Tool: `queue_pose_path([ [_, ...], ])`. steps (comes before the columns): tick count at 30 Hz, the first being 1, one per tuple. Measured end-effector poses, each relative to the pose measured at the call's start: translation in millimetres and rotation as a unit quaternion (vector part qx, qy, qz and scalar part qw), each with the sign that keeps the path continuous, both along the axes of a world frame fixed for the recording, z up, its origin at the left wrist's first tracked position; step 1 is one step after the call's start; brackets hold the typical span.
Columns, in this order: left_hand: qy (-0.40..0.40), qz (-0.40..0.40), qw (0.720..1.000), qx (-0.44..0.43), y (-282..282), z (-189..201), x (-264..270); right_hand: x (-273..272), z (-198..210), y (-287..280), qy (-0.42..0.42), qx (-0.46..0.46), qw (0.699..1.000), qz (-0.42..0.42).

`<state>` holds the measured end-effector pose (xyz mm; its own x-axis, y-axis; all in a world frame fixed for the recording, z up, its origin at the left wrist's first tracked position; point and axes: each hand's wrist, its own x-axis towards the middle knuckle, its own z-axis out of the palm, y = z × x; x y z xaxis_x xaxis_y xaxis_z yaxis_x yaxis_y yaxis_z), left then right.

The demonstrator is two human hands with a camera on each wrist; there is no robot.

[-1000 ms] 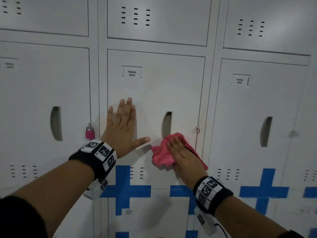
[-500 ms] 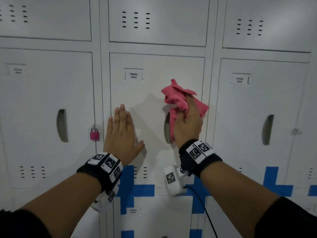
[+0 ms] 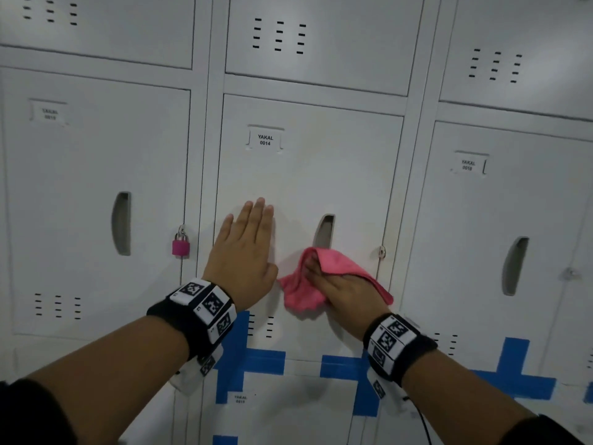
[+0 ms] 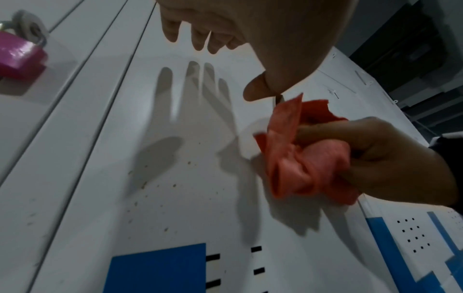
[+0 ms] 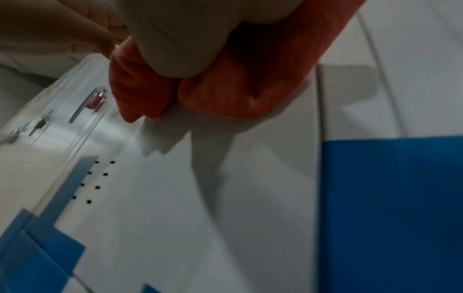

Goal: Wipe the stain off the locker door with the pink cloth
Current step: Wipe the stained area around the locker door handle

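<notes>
The grey locker door (image 3: 321,175) labelled YAKAL 0014 fills the middle of the head view. My right hand (image 3: 337,285) holds the bunched pink cloth (image 3: 301,289) against the door just below the handle recess (image 3: 324,231). In the left wrist view its fingers (image 4: 375,158) curl round the cloth (image 4: 300,164). Small brown specks (image 4: 172,185) dot the door left of the cloth. My left hand (image 3: 247,252) lies flat with straight fingers on the door's left part. The right wrist view shows the cloth (image 5: 238,89) under my palm.
A pink padlock (image 3: 180,245) hangs on the neighbouring left door. Blue tape crosses (image 3: 250,361) run along the doors' lower edge, beside vent slots (image 3: 260,326). A small hasp (image 3: 381,252) sticks out at the door's right edge. More locker doors surround this one.
My right hand swept the cloth up above the handle recess and has come back down below it. The left hand has stayed flat on the door.
</notes>
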<state>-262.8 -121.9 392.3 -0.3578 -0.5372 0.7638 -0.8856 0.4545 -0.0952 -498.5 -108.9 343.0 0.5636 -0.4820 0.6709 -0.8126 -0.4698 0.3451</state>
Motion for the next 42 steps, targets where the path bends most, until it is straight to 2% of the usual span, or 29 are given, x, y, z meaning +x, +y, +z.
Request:
queue_pose_path([
  [2,-0.027,0.005,1.0,0.001,0,-3,-2,-16,0,1,0.024,-0.011,1.0,-0.006],
  [3,-0.041,0.009,0.999,0.002,1,-4,-3,-20,1,2,-0.001,-0.023,1.0,-0.008],
  [5,-0.059,0.012,0.998,0.006,4,-6,-6,-17,12,9,-0.152,-0.057,0.986,0.033],
  [7,-0.07,0.016,0.997,0.014,6,-5,-9,-8,34,14,-0.321,-0.12,0.937,0.074],
  [9,-0.082,0.024,0.996,0.023,6,-1,-13,1,56,13,-0.378,-0.165,0.908,0.07],
  [10,-0.088,0.029,0.995,0.023,7,1,-15,6,64,11,-0.37,-0.152,0.915,0.056],
  [12,-0.107,0.043,0.993,0.028,7,4,-17,17,70,9,-0.266,-0.116,0.957,-0.011],
  [13,-0.121,0.052,0.991,0.033,6,6,-18,21,70,8,-0.23,-0.087,0.969,-0.025],
  [16,-0.157,0.078,0.984,0.033,7,7,-16,29,57,17,-0.211,-0.022,0.977,0.017],
  [18,-0.168,0.086,0.981,0.034,6,8,-14,22,37,13,-0.114,0.014,0.99,-0.077],
  [21,-0.186,0.1,0.977,0.041,5,9,-14,9,16,10,-0.042,0.048,0.992,-0.112],
  [24,-0.182,0.101,0.977,0.044,5,8,-15,15,38,19,0.043,-0.051,0.979,-0.192],
  [26,-0.18,0.098,0.978,0.045,5,7,-15,22,60,24,0.058,-0.098,0.965,-0.238],
  [35,-0.166,0.085,0.98,0.065,4,7,-14,50,72,26,0.14,-0.061,0.928,-0.339],
  [39,-0.172,0.085,0.979,0.069,1,7,-13,57,75,23,0.151,-0.06,0.925,-0.342],
  [42,-0.182,0.086,0.977,0.07,1,8,-12,59,65,26,0.146,-0.08,0.946,-0.279],
])
